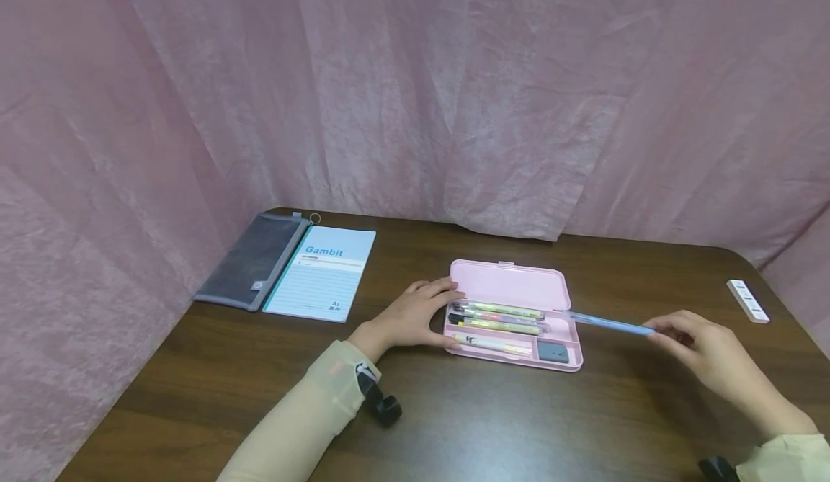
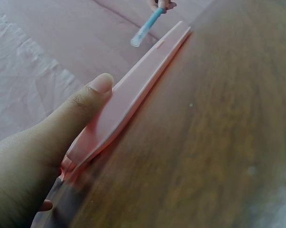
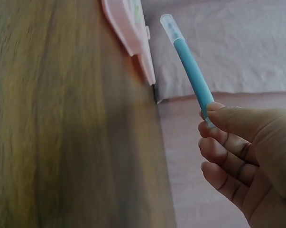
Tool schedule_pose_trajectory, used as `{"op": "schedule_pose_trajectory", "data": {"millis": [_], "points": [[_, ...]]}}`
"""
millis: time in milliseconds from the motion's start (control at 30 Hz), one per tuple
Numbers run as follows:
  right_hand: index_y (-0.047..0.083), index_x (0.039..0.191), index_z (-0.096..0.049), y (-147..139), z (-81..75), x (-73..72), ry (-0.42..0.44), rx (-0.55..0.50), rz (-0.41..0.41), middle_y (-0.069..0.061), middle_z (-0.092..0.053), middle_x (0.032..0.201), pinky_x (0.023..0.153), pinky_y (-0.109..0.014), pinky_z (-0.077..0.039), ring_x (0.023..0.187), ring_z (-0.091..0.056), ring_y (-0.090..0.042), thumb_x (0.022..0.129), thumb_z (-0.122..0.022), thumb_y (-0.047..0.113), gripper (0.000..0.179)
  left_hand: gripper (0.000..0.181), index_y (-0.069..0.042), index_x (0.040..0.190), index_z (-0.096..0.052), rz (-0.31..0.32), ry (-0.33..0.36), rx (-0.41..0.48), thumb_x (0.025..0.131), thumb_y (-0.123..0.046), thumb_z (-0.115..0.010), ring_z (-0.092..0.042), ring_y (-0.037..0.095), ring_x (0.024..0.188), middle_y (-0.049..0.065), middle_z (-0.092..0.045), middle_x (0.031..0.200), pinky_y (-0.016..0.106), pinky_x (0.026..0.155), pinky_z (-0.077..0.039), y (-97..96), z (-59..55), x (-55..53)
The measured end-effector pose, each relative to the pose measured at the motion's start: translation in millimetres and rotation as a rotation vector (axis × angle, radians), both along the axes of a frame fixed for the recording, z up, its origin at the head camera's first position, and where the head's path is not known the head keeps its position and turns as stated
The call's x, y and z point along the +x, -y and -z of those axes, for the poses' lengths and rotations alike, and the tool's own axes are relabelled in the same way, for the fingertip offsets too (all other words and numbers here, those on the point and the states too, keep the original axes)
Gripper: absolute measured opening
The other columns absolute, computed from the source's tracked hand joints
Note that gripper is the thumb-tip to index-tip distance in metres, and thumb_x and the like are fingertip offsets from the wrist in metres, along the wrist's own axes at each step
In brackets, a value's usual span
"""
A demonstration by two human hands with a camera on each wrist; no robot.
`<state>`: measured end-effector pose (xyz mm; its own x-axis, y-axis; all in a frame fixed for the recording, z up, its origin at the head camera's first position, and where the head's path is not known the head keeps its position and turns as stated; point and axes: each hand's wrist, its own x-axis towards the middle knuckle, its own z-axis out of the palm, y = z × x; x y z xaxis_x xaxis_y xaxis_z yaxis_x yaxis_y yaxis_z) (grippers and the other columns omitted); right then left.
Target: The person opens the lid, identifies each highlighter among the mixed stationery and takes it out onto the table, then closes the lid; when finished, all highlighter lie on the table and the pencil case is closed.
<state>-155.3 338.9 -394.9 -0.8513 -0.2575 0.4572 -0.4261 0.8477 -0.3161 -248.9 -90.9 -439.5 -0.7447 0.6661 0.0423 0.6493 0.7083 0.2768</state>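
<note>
An open pink pencil case (image 1: 508, 360) lies on the table with its lid tipped back. Several pens (image 1: 499, 316) fill the long compartment, a white patterned pen (image 1: 491, 345) is in the front one, and a dark grey eraser (image 1: 553, 352) sits in the small corner section. My left hand (image 1: 415, 314) holds the case's left end, its thumb (image 2: 101, 84) against the front wall and the fingers toward the hinge side. Between thumb and fingertips, my right hand (image 1: 697, 345) pinches a light blue pen (image 3: 192, 69) by one end; its clear-capped end points toward the case's right side, raised above the table.
A light blue notebook (image 1: 324, 273) and a grey zippered pouch (image 1: 253, 259) lie side by side at the far left. Toward the right edge is a small white strip (image 1: 748, 301) with dark marks. Pink curtains (image 1: 415, 107) hang behind the brown table (image 1: 402, 251).
</note>
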Motion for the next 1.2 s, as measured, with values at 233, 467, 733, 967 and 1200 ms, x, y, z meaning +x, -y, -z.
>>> {"op": "schedule_pose_trajectory", "data": {"millis": [233, 467, 733, 967, 1200], "points": [[0.014, 0.089, -0.07, -14, 9.5, -2.6, 0.023, -0.025, 0.036, 0.026, -0.054, 0.077, 0.056, -0.011, -0.031, 0.067, -0.039, 0.012, 0.078, -0.077, 0.009, 0.014, 0.089, -0.028, 0.145, -0.041, 0.005, 0.005, -0.002, 0.073, -0.074, -0.063, -0.029, 0.017, 0.145, -0.001, -0.032, 0.156, 0.043, 0.119, -0.023, -1.7, -0.2, -0.7], [0.013, 0.09, -0.071, -29, 18.7, -3.9, 0.09, -0.02, 0.09, 0.027, -0.056, 0.081, 0.056, -0.014, -0.031, 0.067, -0.039, 0.011, 0.081, -0.076, 0.014, 0.01, 0.089, -0.029, 0.145, -0.04, 0.007, -0.002, -0.009, 0.073, -0.075, -0.062, -0.029, 0.018, 0.145, -0.001, -0.032, 0.156, 0.044, 0.119, -0.023, -2.6, -0.1, -1.9], [0.016, 0.093, -0.071, -43, 27.0, -5.8, 0.21, 0.024, 0.156, 0.001, -0.07, 0.091, 0.063, -0.02, -0.04, 0.079, -0.036, 0.023, 0.085, -0.072, 0.025, 0.012, 0.088, -0.028, 0.144, -0.042, 0.014, -0.021, -0.001, 0.072, -0.073, -0.065, -0.03, 0.017, 0.144, -0.001, -0.033, 0.156, 0.043, 0.119, -0.024, -1.2, 1.7, -2.7], [0.014, 0.093, -0.072, -52, 33.1, -8.9, 0.253, 0.044, 0.177, -0.014, -0.071, 0.094, 0.065, -0.024, -0.039, 0.081, -0.033, 0.026, 0.085, -0.072, 0.028, 0.016, 0.088, -0.028, 0.144, -0.042, 0.01, -0.016, 0.008, 0.072, -0.073, -0.064, -0.03, 0.017, 0.144, -0.001, -0.033, 0.156, 0.044, 0.118, -0.024, 0.3, 3.0, -2.5], [0.011, 0.091, -0.071, -54, 33.0, -11.4, 0.243, 0.073, 0.16, 0.007, -0.06, 0.078, 0.056, -0.021, -0.032, 0.065, -0.035, 0.009, 0.084, -0.073, 0.021, 0.012, 0.088, -0.028, 0.144, -0.042, 0.011, -0.015, 0.014, 0.072, -0.073, -0.065, -0.03, 0.017, 0.145, -0.001, -0.034, 0.156, 0.044, 0.118, -0.024, 0.2, 2.3, -1.7]]}}
